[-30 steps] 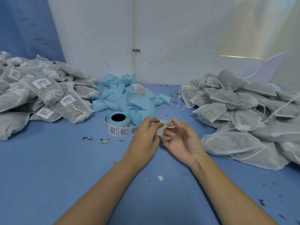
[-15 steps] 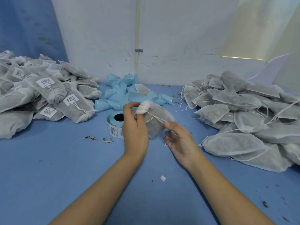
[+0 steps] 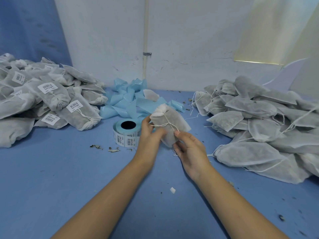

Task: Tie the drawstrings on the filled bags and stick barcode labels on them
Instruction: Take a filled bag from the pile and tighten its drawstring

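Observation:
A filled white mesh bag [image 3: 170,122] is held tilted above the blue table, its gathered neck pointing up and away. My left hand [image 3: 149,135] grips the bag's left side with thumb and fingers. My right hand [image 3: 188,149] holds the bag's lower end, and its fingertips pinch the white drawstring [image 3: 165,124] that runs across the bag. A roll of barcode labels [image 3: 126,133] stands on the table just left of my left hand. No label shows on the held bag.
A heap of labelled bags [image 3: 50,100] lies at the left. A heap of unlabelled bags with loose strings [image 3: 259,125] lies at the right. Crumpled blue backing strip [image 3: 131,102] sits behind the roll by the white wall. Leaf crumbs [image 3: 105,148] dot the table [image 3: 60,178].
The bag went from bunched low between both hands to lifted, then settled lower and tilted. My left hand moved from the neck to the bag's side; my right hand closed in on the string.

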Tool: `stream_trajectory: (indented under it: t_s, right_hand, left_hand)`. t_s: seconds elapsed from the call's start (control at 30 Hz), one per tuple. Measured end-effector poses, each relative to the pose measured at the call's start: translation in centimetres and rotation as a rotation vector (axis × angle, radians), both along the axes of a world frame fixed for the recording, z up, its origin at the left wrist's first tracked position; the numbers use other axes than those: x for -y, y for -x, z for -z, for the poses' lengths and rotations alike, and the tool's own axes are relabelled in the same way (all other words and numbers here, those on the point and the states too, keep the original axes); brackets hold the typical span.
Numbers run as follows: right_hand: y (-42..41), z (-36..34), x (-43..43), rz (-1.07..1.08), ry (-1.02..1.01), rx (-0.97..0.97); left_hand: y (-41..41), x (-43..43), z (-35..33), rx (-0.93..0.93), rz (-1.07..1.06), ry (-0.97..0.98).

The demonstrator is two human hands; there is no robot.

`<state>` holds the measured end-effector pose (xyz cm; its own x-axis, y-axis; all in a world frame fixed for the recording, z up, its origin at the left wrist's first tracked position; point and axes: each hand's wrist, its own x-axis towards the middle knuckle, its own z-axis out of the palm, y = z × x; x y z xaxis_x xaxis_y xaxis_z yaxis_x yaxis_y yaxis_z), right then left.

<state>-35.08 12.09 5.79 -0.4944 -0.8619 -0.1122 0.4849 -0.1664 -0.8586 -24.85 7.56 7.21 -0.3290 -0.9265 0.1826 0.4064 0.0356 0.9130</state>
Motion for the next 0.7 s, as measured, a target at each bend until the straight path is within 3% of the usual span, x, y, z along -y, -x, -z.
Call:
stream_trajectory:
  t_s: [0.13, 0.5, 0.7]
  right_hand:
    - [-0.5, 0.0, 0.1, -0.002, 0.001, -0.049]
    - [-1.3, -0.1, -0.2, -0.046, 0.044, -0.185]
    - [-1.7, 0.3, 0.0, -0.041, 0.004, -0.304]
  left_hand:
    - [0.6, 0.0, 1.3, 0.126, -0.07, 0.102]
    - [0.3, 0.1, 0.8, 0.008, -0.231, -0.019]
    - [0.0, 0.3, 0.8, -0.012, -0.284, 0.044]
